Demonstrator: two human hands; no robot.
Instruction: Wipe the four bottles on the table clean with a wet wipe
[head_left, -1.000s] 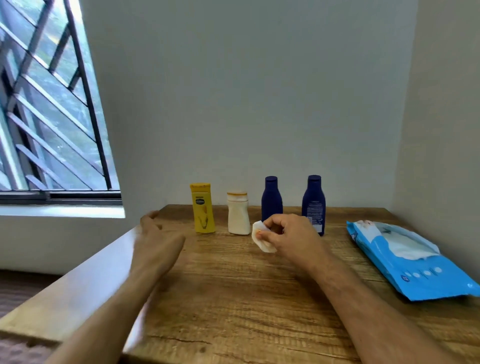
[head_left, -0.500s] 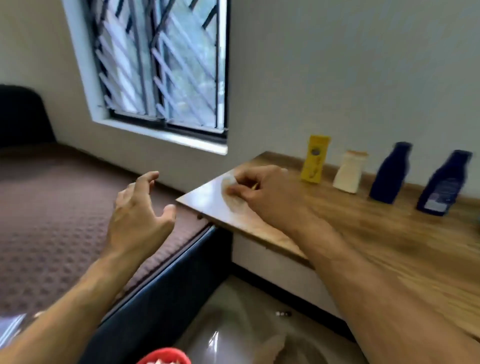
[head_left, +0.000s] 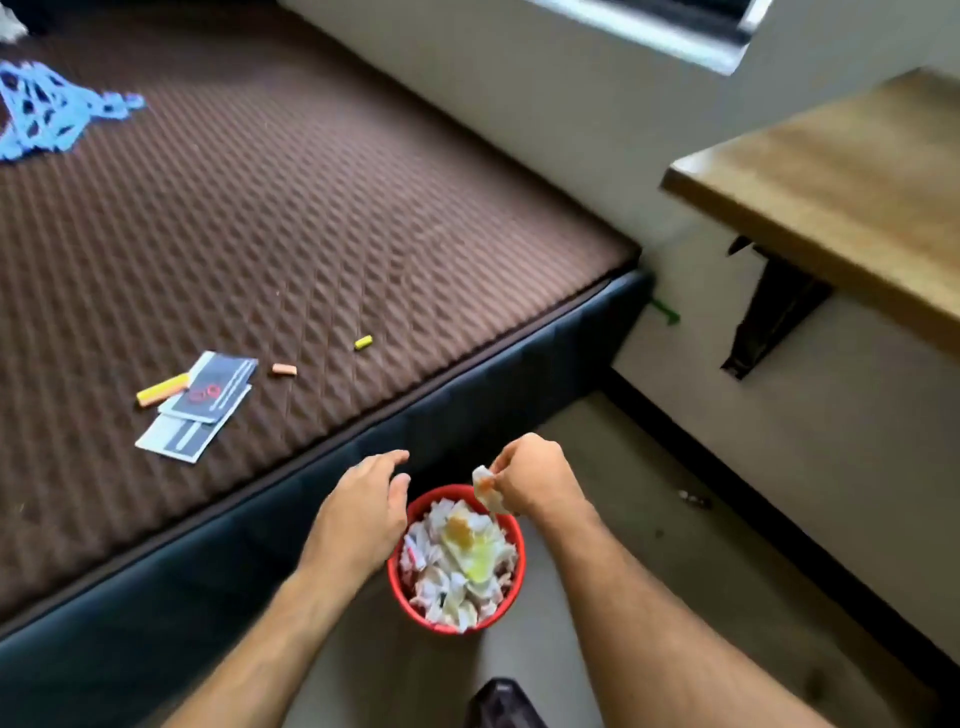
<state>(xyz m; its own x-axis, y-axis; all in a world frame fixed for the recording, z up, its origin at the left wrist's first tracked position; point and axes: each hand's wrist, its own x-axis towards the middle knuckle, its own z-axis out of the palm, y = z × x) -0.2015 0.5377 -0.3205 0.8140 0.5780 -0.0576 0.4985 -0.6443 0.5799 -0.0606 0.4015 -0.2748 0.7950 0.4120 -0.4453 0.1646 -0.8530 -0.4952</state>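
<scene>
Red plastic bin (head_left: 397, 577) stands on the floor beside a bed, nearly full of crumpled white wipes, some stained yellow and orange. Directly above its far rim, the right hand (head_left: 535, 480) pinches a crumpled wet wipe (head_left: 487, 488) between fingertips and thumb; the wipe shows an orange smear. The left hand (head_left: 363, 512) hovers at the bin's left edge with fingers loosely spread, holding nothing.

A wooden table (head_left: 841, 187) juts in at upper right, well apart from the hands; the four bottles are out of view. The brown textured mattress (head_left: 260, 208) holds a few cards, small coloured sticks and a blue net.

The step in hand looks like throwing away the used wipe. To do it well, the fingers should let go only while the wipe hangs over the middle of the bin, low over the heap, since the pile is high and a loose wipe could roll off onto the floor.
</scene>
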